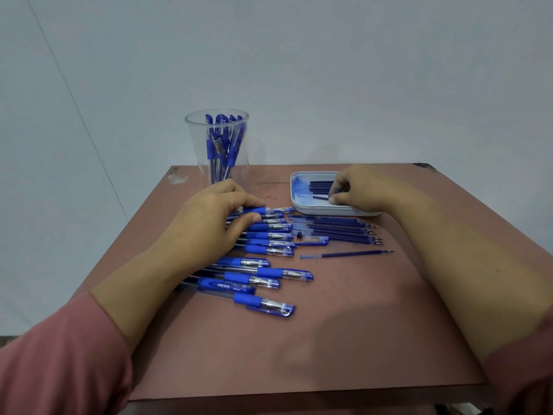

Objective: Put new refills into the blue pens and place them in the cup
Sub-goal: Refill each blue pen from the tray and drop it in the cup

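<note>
Left hand (215,217): lies over the far end of the row of blue pens (263,253), with thumb and forefinger pinching the top pen (257,210) by its grip section.
Right hand (356,187): reaches into the white tray (299,205), fingertips curled onto one dark refill (320,198) (it seems pinched, though the fingers hide the contact).
Cup (217,145): clear and upright at the far side of the worktop (359,324), just behind the left hand, with several blue pens standing in it.
Loose refills (338,229): these lie bundled on the worktop between the tray and the row. A single refill (347,254) lies apart, nearer the person, and a pen cap (314,241) and a small black tip (299,234) lie beside the bundle.
Step in hand: judging by both grips, the person is fetching the next pen and a fresh refill together.
Next move: both should be lifted clear without dragging their neighbours. The pen must then be opened and its old refill drawn out, which probably calls for both hands, so the new refill may need setting down first.
</note>
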The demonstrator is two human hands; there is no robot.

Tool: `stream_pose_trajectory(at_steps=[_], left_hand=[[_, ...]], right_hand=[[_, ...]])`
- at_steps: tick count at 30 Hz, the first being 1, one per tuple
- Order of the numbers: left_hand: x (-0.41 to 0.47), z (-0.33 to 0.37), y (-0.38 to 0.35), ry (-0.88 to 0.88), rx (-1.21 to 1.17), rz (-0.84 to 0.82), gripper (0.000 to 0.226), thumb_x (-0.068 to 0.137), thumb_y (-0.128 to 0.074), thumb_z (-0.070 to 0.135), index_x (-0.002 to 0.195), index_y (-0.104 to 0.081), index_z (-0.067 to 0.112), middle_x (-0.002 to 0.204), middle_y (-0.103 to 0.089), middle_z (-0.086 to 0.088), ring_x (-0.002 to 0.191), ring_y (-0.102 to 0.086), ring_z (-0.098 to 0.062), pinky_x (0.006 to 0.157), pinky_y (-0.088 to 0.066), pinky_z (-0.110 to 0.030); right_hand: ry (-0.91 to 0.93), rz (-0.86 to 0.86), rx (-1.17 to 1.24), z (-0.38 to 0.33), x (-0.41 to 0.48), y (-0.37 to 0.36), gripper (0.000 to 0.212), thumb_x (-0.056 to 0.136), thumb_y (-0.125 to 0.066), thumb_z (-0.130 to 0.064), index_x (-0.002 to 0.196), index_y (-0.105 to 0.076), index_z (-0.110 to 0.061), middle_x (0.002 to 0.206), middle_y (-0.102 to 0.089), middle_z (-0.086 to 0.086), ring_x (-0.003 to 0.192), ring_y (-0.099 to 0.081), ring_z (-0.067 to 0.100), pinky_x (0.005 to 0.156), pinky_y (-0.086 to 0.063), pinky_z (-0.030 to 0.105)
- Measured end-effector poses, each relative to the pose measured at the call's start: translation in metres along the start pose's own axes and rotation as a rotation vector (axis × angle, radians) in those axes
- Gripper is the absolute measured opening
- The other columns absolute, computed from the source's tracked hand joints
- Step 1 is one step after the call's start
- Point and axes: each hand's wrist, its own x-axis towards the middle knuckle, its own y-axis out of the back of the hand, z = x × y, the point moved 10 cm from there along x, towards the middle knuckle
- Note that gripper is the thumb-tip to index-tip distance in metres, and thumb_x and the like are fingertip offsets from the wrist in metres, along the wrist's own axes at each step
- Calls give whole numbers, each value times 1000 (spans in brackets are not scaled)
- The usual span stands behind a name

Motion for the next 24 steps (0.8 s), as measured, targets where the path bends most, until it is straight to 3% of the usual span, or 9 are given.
stream_pose_trajectory(at_steps=[4,8,12,18,24], left_hand=[[0,0,-1,3,3,-2,25,88,-64,31,113,-69,29,93,-51,23,87,-51,6,76,-37,-10],[0,-2,-2,7,6,-6,25,88,-64,31,113,-68,30,95,-53,20,89,-52,4,78,-41,-16],[0,-2,-1,15,1,-3,25,88,-64,32,113,-68,31,96,-54,19,88,-53,3,79,-43,-19],[-1,-3,3,45,-46,10,24,88,-65,31,112,-68,33,95,-54,22,89,-53,5,75,-37,-8],[-1,-11,5,86,-81,54,24,88,-66,29,111,-69,32,94,-55,20,90,-52,8,75,-36,0]], right_hand=[[13,2,-30,-1,1,0,11,86,-70,-25,77,-65,-29,81,-61,-13,80,-57,9,73,-44,27],[71,97,27,-7,-3,11,10,88,-67,-25,81,-63,-29,87,-65,-9,82,-60,10,75,-48,29],[208,180,172,-32,-28,26,14,88,-67,-21,94,-66,-34,84,-63,-12,82,-58,8,73,-44,19],[351,145,278,-64,-66,19,23,86,-67,-30,95,-65,-50,82,-64,-13,84,-60,7,87,-50,32],[426,86,290,-81,-75,14,30,87,-67,-24,91,-61,-53,84,-64,-15,85,-61,5,85,-50,27]])
